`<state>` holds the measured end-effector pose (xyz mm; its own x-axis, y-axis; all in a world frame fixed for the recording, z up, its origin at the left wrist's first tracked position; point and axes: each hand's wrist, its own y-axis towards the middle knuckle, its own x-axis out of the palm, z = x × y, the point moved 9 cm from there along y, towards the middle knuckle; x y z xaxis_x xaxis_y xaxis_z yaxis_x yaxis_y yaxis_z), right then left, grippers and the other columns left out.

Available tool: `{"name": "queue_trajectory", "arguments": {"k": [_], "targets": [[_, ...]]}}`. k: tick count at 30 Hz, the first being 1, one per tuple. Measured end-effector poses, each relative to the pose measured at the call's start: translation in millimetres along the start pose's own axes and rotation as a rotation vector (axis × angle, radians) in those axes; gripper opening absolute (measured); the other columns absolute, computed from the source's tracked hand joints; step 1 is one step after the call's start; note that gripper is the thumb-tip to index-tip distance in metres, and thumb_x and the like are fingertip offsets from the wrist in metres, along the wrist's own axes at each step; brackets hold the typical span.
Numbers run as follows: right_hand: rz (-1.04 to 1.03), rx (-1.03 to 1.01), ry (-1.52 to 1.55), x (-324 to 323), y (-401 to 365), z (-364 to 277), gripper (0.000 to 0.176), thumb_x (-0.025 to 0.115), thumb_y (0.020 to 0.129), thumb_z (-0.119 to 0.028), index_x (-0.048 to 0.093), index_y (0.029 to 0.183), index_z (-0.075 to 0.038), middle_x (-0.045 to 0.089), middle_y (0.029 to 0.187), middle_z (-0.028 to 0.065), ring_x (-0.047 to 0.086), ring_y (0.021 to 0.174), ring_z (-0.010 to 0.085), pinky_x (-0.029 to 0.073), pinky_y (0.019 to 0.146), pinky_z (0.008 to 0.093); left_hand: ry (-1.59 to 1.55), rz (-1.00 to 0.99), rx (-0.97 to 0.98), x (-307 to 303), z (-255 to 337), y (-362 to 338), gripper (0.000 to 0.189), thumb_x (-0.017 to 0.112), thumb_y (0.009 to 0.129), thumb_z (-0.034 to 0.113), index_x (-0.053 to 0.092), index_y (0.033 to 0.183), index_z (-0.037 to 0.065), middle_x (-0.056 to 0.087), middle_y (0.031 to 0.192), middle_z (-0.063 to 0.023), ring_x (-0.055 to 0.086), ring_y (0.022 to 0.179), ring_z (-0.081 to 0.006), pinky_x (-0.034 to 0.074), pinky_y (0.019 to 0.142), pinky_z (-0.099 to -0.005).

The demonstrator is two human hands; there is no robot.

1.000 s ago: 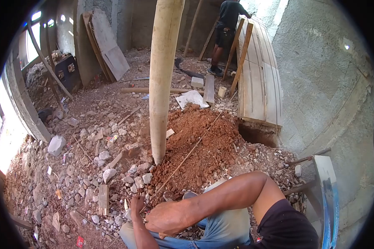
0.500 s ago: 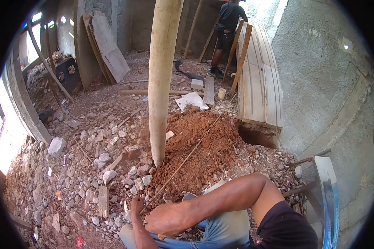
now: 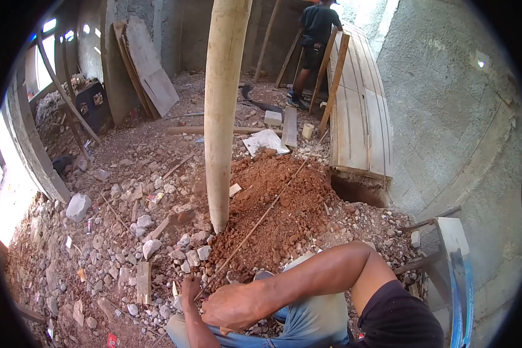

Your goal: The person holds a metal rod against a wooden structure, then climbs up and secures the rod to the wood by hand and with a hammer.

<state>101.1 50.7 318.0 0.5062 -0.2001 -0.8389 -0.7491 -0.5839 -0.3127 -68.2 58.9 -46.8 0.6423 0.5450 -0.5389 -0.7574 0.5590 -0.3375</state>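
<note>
At the bottom centre my right hand [image 3: 232, 305] rests over my bent knees, its fingers curled down and mostly hidden by the hand's back. Just left of it, my left hand [image 3: 190, 286] has its fingers bent together near the lower end of a long thin rod [image 3: 261, 219]. Whether the fingers touch the rod cannot be made out. The rod slants up to the right across a mound of reddish soil [image 3: 284, 200]. Blue jeans [image 3: 313, 319] show beneath my forearms.
A thick wooden pole [image 3: 221, 116] rises beside the mound. A person [image 3: 316, 46] stands at the back near long panels [image 3: 356, 116] with wooden props. A dug hole [image 3: 359, 190] lies below the panels. Stones, a wood block [image 3: 144, 282] and a blue-and-white object [image 3: 455, 255] lie around.
The view has shifted very slightly. My hands keep the same pose, and the person at the back has barely moved.
</note>
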Motion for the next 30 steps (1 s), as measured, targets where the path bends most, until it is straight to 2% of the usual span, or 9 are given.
{"name": "queue_trajectory", "arguments": {"k": [8, 18, 30], "targets": [[-0.013, 0.020, 0.037, 2.1, 2.2, 3.9, 0.036, 0.074, 0.080, -0.022, 0.066, 0.088, 0.013, 0.069, 0.083, 0.0290, 0.071, 0.081, 0.0444, 0.059, 0.069, 0.0503, 0.016, 0.020, 0.046, -2.9, 3.1, -1.1, 0.045, 0.063, 0.091, 0.048, 0.077, 0.091, 0.004, 0.073, 0.085, -0.0209, 0.072, 0.086, -0.0350, 0.052, 0.079, -0.0444], [-0.016, 0.009, 0.006, -1.2, 4.6, 4.1, 0.034, 0.070, 0.083, -0.021, 0.065, 0.088, 0.013, 0.069, 0.081, 0.0293, 0.071, 0.078, 0.0442, 0.059, 0.064, 0.0507, -0.022, -0.023, 0.007, 4.5, -9.9, 7.0, 0.042, 0.065, 0.090, 0.041, 0.076, 0.088, 0.001, 0.073, 0.083, -0.0207, 0.071, 0.083, -0.0343, 0.052, 0.079, -0.0434], [-0.019, 0.027, 0.015, -1.5, 6.1, 5.3, 0.040, 0.072, 0.083, -0.026, 0.065, 0.091, 0.012, 0.068, 0.083, 0.0298, 0.071, 0.082, 0.0448, 0.059, 0.068, 0.0505, -0.033, 0.001, 0.011, -4.1, 6.6, -3.4, 0.043, 0.065, 0.091, 0.041, 0.075, 0.086, -0.001, 0.071, 0.078, -0.0206, 0.071, 0.079, -0.0320, 0.051, 0.074, -0.0448]]}}
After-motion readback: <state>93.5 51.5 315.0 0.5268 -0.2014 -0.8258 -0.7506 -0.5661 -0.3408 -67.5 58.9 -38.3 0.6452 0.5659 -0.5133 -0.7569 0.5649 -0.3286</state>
